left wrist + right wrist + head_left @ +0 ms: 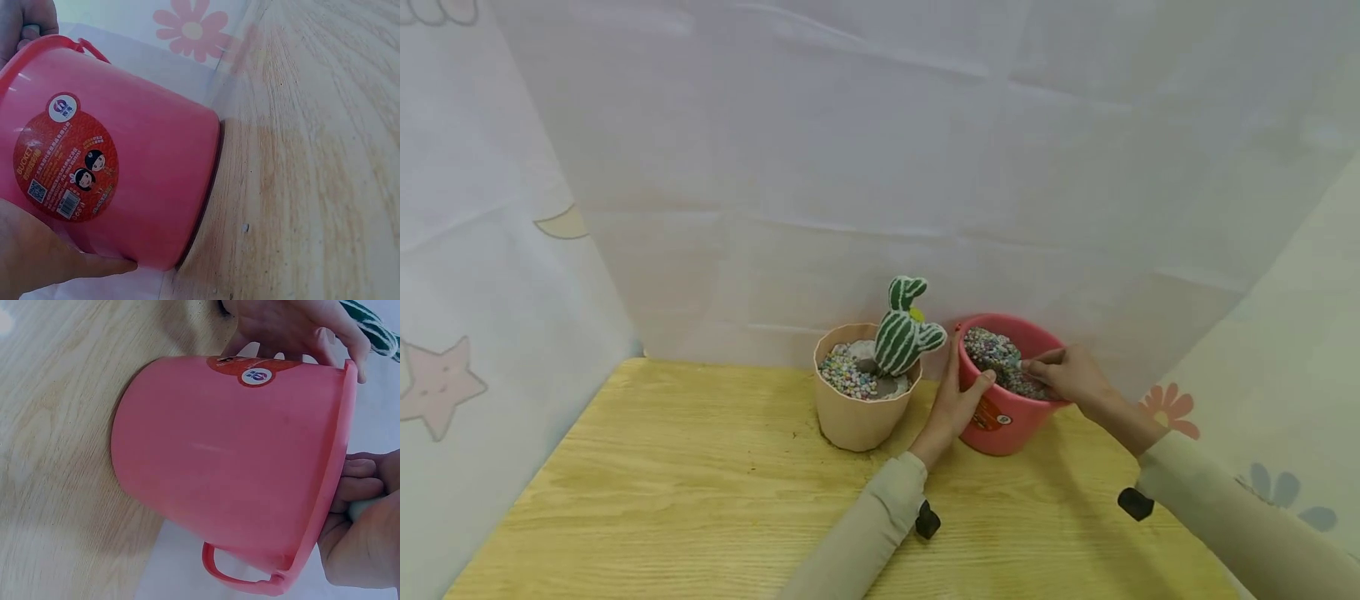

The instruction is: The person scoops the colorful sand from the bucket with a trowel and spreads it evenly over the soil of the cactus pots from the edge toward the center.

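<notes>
A pink bucket (1011, 421) with a red label stands on the table, holding small multicoloured pebbles (1000, 354). My left hand (955, 404) grips its left side, thumb near the rim and fingers spread along the wall. Over the right part of the bucket's mouth, my right hand (1067, 375) has its fingers curled round a pale, handle-like piece (364, 507); the rest of that piece is hidden. Left of the bucket is a cream pot (853, 421) with pastel pebbles and a green-and-white knitted cactus (897, 342), which leans right.
The wooden table (700, 483) meets a white cloth backdrop (850, 167) right behind the pot and bucket. Printed cloth walls stand at left and right. The bucket's pink carrying handle (234, 581) hangs on its right side. Small crumbs (245, 228) lie on the wood.
</notes>
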A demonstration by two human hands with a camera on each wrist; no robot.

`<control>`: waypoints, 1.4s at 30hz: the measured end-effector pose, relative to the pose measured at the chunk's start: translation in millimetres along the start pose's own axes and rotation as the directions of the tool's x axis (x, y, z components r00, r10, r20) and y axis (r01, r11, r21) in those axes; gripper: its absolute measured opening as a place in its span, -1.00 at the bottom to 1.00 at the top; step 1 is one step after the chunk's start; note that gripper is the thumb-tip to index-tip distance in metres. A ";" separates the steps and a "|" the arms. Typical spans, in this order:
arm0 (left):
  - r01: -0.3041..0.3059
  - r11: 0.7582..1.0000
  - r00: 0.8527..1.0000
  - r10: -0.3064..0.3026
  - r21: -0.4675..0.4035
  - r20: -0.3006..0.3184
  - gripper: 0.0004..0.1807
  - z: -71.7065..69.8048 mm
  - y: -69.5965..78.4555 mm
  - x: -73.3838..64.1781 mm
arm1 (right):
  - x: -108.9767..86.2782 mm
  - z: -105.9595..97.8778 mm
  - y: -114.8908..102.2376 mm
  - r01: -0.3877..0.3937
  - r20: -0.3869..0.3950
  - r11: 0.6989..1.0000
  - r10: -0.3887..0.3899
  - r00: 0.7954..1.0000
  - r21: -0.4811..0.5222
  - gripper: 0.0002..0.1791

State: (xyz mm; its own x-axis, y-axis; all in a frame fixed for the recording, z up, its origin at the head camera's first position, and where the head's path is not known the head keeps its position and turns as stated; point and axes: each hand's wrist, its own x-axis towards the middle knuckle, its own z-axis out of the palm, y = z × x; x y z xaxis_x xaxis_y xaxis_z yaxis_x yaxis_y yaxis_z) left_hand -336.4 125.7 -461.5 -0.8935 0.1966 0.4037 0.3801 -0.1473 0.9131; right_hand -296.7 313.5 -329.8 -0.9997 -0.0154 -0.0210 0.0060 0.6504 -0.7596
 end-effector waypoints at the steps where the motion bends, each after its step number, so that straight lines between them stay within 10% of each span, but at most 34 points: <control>1: 0.006 1.000 1.000 -0.006 0.009 -0.006 -0.02 -0.3 0.7 -0.7 | -0.8 -0.3 -0.4 0.001 -0.004 1.000 -0.001 1.000 0.003 -0.56; 22: 0.082 0.986 0.995 -0.074 0.144 -0.062 -0.06 -6.1 33.8 -20.2 | -23.0 -10.2 -7.8 0.003 -0.076 1.000 -0.001 0.997 0.015 -0.56; 42: -0.032 0.986 0.999 0.025 0.166 0.044 -0.09 -18.0 49.2 -44.6 | -50.0 -16.2 -24.3 0.045 -0.040 0.998 -0.044 0.998 0.035 -0.57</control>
State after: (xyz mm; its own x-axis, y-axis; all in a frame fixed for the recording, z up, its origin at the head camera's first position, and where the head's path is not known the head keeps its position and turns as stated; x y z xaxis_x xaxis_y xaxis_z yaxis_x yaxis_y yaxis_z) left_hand -282.2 92.2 -435.7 -0.8724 0.2353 0.4284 0.4428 0.0093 0.8966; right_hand -247.3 310.8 -299.8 -0.9992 -0.0136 0.0384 -0.0385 0.6221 -0.7820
